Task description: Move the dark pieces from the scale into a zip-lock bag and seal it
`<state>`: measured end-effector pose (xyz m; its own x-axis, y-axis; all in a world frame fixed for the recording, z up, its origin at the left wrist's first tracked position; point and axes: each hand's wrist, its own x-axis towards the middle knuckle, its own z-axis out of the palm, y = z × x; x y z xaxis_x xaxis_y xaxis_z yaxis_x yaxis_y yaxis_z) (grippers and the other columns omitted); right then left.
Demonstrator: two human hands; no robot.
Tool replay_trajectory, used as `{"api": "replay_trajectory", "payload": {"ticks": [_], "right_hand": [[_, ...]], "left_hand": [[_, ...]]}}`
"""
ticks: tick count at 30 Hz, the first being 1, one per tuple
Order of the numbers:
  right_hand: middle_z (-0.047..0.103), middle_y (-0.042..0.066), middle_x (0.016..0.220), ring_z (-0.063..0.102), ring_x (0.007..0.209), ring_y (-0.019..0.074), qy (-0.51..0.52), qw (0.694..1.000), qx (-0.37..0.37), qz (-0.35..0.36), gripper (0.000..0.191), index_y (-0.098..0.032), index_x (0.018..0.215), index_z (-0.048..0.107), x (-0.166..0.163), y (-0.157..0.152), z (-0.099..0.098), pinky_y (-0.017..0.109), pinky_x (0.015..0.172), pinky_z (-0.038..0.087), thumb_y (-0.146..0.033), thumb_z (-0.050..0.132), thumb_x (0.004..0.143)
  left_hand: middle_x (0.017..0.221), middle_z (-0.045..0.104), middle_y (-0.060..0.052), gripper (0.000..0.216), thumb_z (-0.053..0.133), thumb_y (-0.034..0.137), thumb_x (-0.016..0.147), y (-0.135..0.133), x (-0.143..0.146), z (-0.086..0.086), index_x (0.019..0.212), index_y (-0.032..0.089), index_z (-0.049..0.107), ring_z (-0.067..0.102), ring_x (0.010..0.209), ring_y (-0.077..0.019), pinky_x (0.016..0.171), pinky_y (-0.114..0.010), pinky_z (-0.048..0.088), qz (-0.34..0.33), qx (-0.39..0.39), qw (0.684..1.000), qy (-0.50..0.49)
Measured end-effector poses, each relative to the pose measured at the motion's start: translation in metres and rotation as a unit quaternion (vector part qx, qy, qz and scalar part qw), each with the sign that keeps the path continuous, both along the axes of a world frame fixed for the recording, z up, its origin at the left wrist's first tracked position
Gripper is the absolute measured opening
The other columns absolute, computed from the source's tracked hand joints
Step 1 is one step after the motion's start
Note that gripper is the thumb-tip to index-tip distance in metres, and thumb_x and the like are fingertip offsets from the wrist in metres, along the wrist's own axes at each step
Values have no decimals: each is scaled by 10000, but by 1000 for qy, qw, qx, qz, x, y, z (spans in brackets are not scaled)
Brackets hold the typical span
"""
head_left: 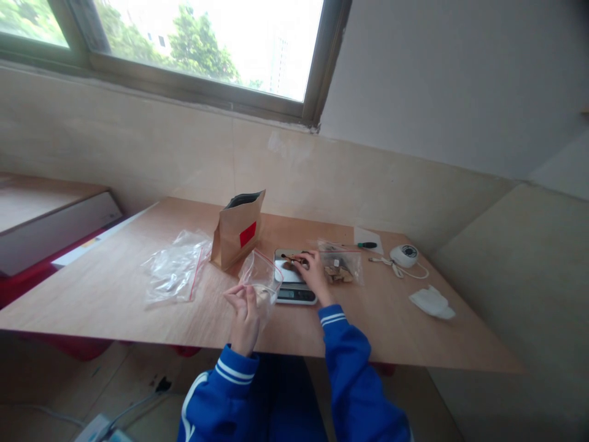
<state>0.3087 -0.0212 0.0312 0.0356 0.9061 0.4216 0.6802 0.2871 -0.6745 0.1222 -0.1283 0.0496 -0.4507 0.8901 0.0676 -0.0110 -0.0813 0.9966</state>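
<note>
My left hand [245, 310] holds a small clear zip bag [262, 276] upright and open at the table's near edge, with pale pieces inside. My right hand [313, 270] reaches onto the platform of a small digital kitchen scale [294, 293] and pinches brown pieces [291, 264] lying there. Just right of the scale lies a filled clear zip bag [340, 265] of brown chunks. A brown paper pouch [238, 230] with a red label stands open behind the scale to the left.
A pile of empty clear zip bags [175, 269] lies left on the wooden table [115, 288]. At the right are a green-handled tool [367, 245], a white round device with cord [404, 255] and a crumpled white tissue [432, 302]. A wall and window stand behind.
</note>
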Motion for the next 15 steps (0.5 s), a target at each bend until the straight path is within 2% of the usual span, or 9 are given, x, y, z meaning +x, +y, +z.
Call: {"api": "replay_trajectory", "payload": {"ticks": [3, 7, 11, 15], "right_hand": [[486, 79, 1070, 530, 1102, 231, 29, 999, 22, 4, 156, -201, 950, 699, 0, -4, 13, 385, 976, 447, -251, 645, 813], [482, 75, 1089, 530, 1109, 217, 56, 996, 50, 38, 172, -229, 983, 703, -7, -23, 49, 362, 969, 451, -289, 636, 835], [483, 57, 1097, 532, 1117, 204, -1, 992, 21, 128, 162, -260, 989, 711, -24, -48, 92, 354, 978, 445, -276, 651, 840], [491, 58, 1069, 542, 1075, 207, -76, 978, -17, 195, 219, -225, 965, 721, -43, -60, 114, 379, 990, 439, -108, 681, 784]], "left_hand": [[992, 578, -113, 402, 483, 584, 842, 1, 1, -1, 949, 219, 353, 609, 1001, -266, 937, -463, 463, -4, -7, 1000, -10], [996, 582, -108, 336, 489, 536, 852, 2, 5, -1, 924, 232, 364, 590, 1073, -278, 980, -505, 436, -14, 14, 999, -27], [1130, 579, -139, 312, 494, 520, 859, 3, 10, 0, 903, 240, 365, 561, 1152, -277, 1011, -511, 419, -18, 53, 998, -24], [1139, 594, -146, 351, 471, 556, 867, 2, 11, -1, 925, 233, 347, 568, 1163, -259, 1013, -472, 428, -32, 62, 997, -14]]}}
